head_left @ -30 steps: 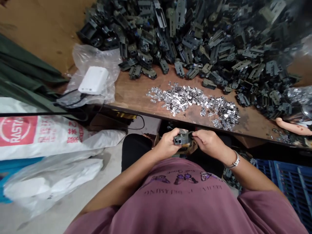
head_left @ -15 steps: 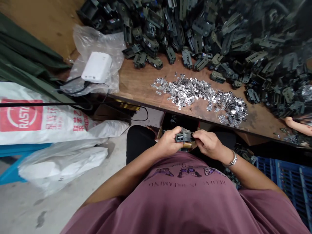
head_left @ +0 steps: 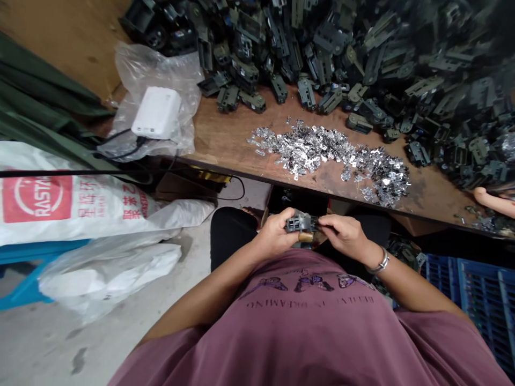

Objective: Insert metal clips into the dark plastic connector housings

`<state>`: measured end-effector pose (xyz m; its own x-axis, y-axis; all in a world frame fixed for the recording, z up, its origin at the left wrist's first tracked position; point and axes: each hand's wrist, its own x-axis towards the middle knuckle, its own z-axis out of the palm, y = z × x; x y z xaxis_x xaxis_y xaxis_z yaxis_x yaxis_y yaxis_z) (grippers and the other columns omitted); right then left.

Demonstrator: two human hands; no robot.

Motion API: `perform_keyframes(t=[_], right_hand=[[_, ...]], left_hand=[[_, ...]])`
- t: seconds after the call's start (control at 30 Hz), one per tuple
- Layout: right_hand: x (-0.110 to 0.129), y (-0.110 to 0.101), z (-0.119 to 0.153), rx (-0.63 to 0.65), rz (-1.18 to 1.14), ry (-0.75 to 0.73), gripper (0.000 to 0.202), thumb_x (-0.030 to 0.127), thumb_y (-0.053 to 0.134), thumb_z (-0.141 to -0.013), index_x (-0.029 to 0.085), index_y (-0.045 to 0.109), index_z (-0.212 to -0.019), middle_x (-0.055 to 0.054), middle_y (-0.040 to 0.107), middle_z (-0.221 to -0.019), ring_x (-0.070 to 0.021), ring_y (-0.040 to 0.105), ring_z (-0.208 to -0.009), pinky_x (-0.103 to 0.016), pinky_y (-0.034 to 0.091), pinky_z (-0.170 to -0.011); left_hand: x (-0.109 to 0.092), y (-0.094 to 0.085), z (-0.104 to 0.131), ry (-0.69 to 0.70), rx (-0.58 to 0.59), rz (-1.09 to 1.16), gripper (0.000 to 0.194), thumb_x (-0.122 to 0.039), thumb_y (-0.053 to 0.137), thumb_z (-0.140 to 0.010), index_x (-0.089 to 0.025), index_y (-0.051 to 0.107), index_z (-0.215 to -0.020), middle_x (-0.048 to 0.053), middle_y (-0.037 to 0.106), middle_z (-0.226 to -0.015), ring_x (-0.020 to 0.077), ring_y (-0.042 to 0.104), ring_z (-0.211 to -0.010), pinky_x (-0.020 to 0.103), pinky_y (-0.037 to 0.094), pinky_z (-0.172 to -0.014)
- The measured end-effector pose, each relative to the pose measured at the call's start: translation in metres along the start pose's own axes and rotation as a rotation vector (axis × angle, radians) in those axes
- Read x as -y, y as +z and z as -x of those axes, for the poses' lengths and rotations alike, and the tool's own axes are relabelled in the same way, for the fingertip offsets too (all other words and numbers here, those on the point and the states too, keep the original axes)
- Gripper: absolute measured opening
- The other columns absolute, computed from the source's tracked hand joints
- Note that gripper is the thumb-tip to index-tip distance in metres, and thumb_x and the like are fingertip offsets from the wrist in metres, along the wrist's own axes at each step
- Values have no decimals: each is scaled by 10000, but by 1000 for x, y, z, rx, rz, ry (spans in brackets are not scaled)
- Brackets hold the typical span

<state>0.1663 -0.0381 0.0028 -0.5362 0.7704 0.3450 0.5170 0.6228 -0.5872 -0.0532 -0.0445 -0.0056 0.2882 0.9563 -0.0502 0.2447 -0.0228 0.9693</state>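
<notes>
My left hand [head_left: 277, 234] grips a dark grey-green plastic housing [head_left: 298, 222] above my lap, thumb on top. At the housing's right end, my right hand [head_left: 344, 236] is closed in a pinch, fingertips against or just beside it; whatever they pinch is too small to make out. On the wooden bench [head_left: 225, 139] in front lies a loose heap of small shiny metal clips [head_left: 317, 150]. Behind them is a large pile of similar dark plastic housings [head_left: 330, 59].
A white box-shaped device [head_left: 156, 112] with a black cable lies on clear plastic wrap at the left. Beside the bench are a printed white sack [head_left: 96, 198] and a blue stool [head_left: 24, 279]. Blue crates [head_left: 483, 289] stand low right. Another person's arm [head_left: 493, 202] shows at the right edge.
The housing has shifted slightly left in my left hand. My right hand's fingertips have drawn a little apart from its end and straightened. The camera view has shifted slightly.
</notes>
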Motion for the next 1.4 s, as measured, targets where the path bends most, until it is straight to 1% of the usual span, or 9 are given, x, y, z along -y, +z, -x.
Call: perform_keyframes(t=[0.13,0.33,0.47,0.6,0.77,0.93,1.1,1.27,1.4], right_hand=[[3,7,-2,33,1,-104,220,119,444,-924,212,622,-1014,-74,729,-888,-168,700,-786,-281,572,-666],[5,18,4,-75,-16,-14,160,123,515,-890,221,617,-964,-45,716,-818,-154,682,-694,-267,559,-643],[3,24,13,-39,-71,-9,165,134,500,-906,214,637,-952,-61,739,-847,-160,710,-737,-271,579,-676],[5,22,18,64,-301,192,184,210,511,-943,232,672,-1030,-18,747,-772,-142,711,-647,-258,590,-622],[11,23,11,-218,-697,562,263,385,616,-892,226,665,-1095,-78,755,-1046,-161,729,-718,-290,611,-590],[18,40,-11,-157,-1153,864,322,406,787,-702,180,707,-919,-20,725,-735,-108,613,-490,-216,519,-449],[14,49,-21,-104,-1442,937,321,345,819,-628,185,707,-883,16,642,-693,-47,432,-426,-171,355,-359],[10,44,-18,-84,-1396,899,469,346,843,-626,196,664,-1032,71,534,-625,-22,337,-410,-153,233,-361],[11,42,-22,67,-1080,751,471,412,778,-726,208,624,-1122,12,656,-816,-52,478,-477,-190,380,-437]], left_hand=[[1,-1,2,5,-2,-19,256,-336,787,-670,-192,605,-779,-17,639,-692,108,537,-605,221,442,-592],[5,0,9,-23,0,-45,234,-333,772,-693,-197,613,-798,-18,645,-690,115,556,-610,220,457,-594],[9,3,12,-15,16,-56,287,-363,811,-667,-201,622,-810,-5,673,-735,129,589,-653,234,483,-640],[14,0,14,-38,-28,-22,286,-380,805,-674,-194,611,-771,-17,648,-680,117,572,-606,219,467,-589],[10,-4,14,-15,-155,26,295,-317,808,-667,-193,661,-890,39,735,-865,161,665,-743,257,516,-700],[11,3,16,35,-204,109,296,-275,796,-682,-205,669,-941,81,754,-1007,197,704,-863,306,548,-803],[27,5,20,43,-226,195,307,-239,772,-698,-203,664,-983,97,729,-1118,217,685,-998,347,526,-917],[19,-13,25,-124,68,434,694,-290,885,-571,-186,614,-1202,128,672,-1229,264,652,-1076,364,516,-927],[7,-21,21,-379,147,729,533,-378,813,-693,-149,608,-1130,120,715,-1042,196,698,-807,271,536,-679]])
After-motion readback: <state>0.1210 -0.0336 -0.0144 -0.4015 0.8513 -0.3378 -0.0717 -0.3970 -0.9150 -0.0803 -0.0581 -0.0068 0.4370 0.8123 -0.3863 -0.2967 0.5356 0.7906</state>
